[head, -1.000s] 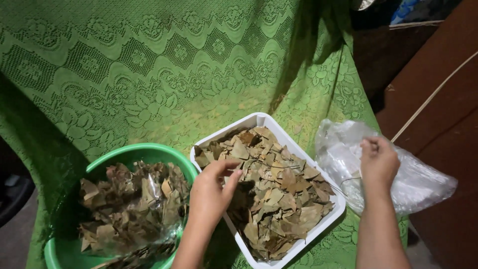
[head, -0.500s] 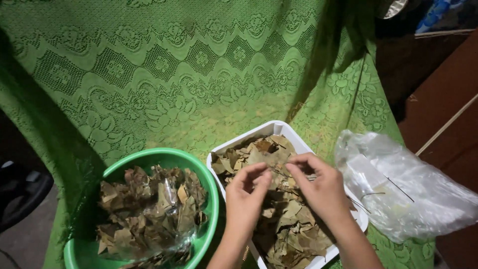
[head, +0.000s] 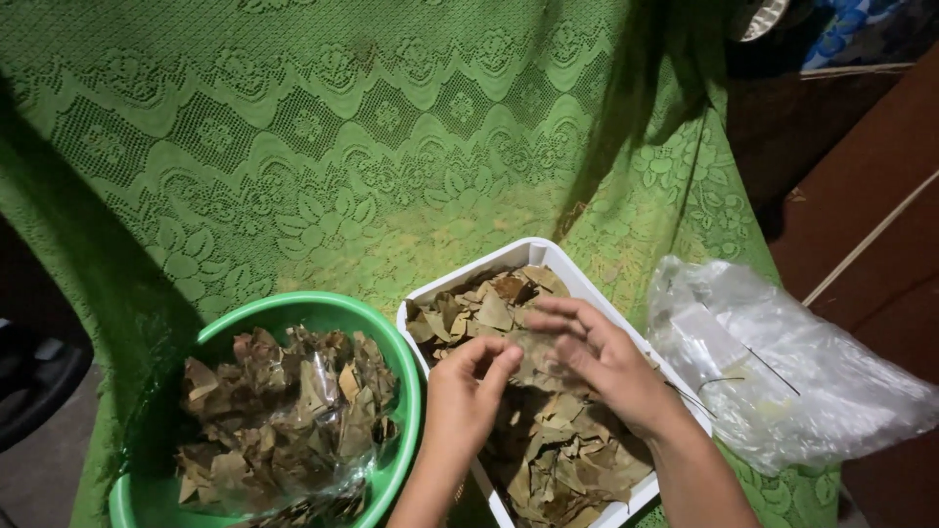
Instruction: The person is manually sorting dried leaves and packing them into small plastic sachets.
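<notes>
The dried leaf in work is sitting above the middle of the white rectangular tray, held between both hands over the heap of brown dried leaves that fills the tray. The right hand is gripping the leaf from the far side, its fingers curled and closed on the leaf's upper edge. The left hand is meeting it from the near side, thumb and fingers pinched together at the leaf's lower edge; whether they are actually clamping the leaf or only touching it cannot be told.

Change since one second ago: the right hand is no longer resting on the clear plastic bag to the right of the tray. It has crossed over to the tray and joined the left hand, which was then working alone in the leaves. Half a second ago both hands were already over the tray; they are now closer together on one leaf. Judged from this, the work is passing from one-handed picking to two-handed handling of a single leaf.

The bag is now lying untouched just beside the tray. The green round basin, holding further leaves and crumpled clear film, is standing to the left, against the tray's corner. All of it is resting on the green lace cloth.

The view is also sitting lower and shifted than before.
</notes>
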